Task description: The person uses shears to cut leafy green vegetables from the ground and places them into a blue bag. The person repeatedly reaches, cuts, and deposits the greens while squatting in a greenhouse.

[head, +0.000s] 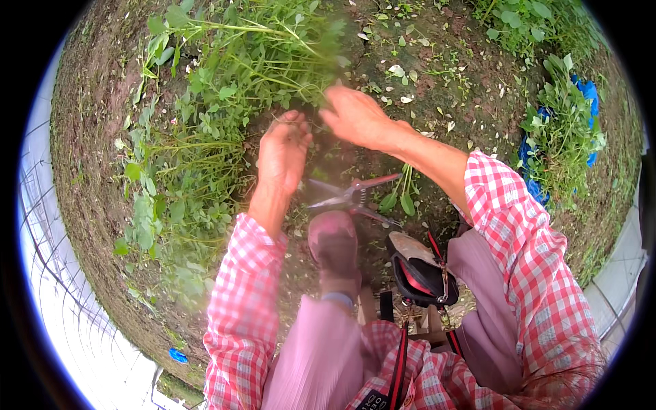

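My left hand (282, 151) is at the edge of a bed of leafy green plants (205, 107), its fingers curled. A thin stem crosses its fingertips; whether they grip it I cannot tell. Blurred by motion, my right hand (359, 115) has its fingertips at the lower ends of several long green stems (287, 84); its grip is unclear. Pruning shears (353, 197) with spread handles lie on the soil below both hands, just beyond the toe of my pink shoe (333, 241). A few cut leafy sprigs (405, 192) lie to the right of the shears.
A black and red pouch (423, 271) on a strap hangs between my knees. At the right, a bundle of greens (558, 138) lies on blue plastic (528, 159). Fallen pale leaves dot the soil (435, 102). A blue scrap (178, 355) lies at lower left.
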### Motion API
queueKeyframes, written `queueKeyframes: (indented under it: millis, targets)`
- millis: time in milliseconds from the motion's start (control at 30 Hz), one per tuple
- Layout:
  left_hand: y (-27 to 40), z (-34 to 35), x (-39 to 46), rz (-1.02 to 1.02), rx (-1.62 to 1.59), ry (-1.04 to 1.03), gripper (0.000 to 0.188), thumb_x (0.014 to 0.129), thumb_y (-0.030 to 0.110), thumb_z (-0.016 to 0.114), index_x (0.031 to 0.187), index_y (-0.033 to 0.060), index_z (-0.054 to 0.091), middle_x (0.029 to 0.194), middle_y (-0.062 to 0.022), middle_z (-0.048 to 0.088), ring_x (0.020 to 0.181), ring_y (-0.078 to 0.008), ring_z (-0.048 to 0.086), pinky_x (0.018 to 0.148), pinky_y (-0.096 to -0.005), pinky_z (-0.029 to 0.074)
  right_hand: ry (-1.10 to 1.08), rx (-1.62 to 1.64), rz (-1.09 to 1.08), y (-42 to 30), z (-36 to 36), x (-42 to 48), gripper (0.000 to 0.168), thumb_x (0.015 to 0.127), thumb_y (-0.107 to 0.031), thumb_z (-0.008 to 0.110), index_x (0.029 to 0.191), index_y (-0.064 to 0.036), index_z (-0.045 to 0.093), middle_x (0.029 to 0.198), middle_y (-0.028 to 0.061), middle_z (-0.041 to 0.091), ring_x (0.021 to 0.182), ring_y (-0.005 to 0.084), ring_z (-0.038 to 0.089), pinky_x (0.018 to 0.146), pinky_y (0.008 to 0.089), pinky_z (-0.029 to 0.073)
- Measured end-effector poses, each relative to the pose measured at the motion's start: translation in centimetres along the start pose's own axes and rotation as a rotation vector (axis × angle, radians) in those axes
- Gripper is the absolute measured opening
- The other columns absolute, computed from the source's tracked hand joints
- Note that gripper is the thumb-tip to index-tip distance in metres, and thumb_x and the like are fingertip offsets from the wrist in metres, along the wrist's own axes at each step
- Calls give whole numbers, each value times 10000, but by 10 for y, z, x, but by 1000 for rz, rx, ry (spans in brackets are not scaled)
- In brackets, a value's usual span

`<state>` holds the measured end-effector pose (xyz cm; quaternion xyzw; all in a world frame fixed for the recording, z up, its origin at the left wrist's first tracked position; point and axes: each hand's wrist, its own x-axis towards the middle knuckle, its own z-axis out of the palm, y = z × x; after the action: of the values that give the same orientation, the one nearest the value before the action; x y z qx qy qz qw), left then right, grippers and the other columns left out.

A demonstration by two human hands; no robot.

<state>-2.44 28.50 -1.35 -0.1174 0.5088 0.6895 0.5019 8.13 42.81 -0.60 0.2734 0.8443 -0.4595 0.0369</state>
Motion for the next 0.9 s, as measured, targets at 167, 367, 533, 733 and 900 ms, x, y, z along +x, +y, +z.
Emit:
queueKeyframes:
  millis: [167, 367, 533, 733, 900]
  targets:
    - [-5, 17, -3, 26, 58, -84, 380, 879, 295, 653, 1155, 56, 550, 1166, -69, 567, 1095, -204, 517, 1017, -380, 374, 18, -27, -135, -21, 31, 4, 220, 873, -129, 491, 956, 57, 574, 981, 249, 571, 874, 412, 589, 767, 471, 487]
    - [0, -11, 5, 17, -15, 43, 249, 940, 279, 561, 1028, 49, 595, 983, -86, 624, 930, -193, 585, 861, -340, 486, -22, 45, -338, -38, 45, -9, 215, 879, -143, 494, 948, 48, 565, 942, 218, 574, 844, 370, 594, 730, 436, 489]
    - [17, -1, 8, 57, -132, 193, 130, 983, 198, 458, 1026, 85, 504, 940, -63, 570, 791, -162, 476, 710, -316, 381, 86, 99, -204, -13, 23, 1, 182, 871, -142, 531, 935, 14, 600, 911, 190, 608, 895, 355, 599, 789, 445, 479]
    - [27, -2, 12, 56, -213, 168, 96, 979, 194, 465, 999, 102, 487, 943, -60, 549, 808, -177, 460, 731, -333, 390, 156, -47, -34, 9, 22, 23, 222, 821, -85, 607, 1008, 21, 551, 1004, 211, 582, 956, 380, 583, 819, 457, 473]
    - [25, -1, 8, 20, -235, 147, 126, 993, 203, 436, 989, 78, 455, 917, -74, 537, 789, -191, 453, 709, -336, 395, 131, -180, -116, 4, 25, 30, 185, 813, -76, 598, 967, 14, 548, 982, 207, 575, 923, 387, 585, 798, 461, 479]
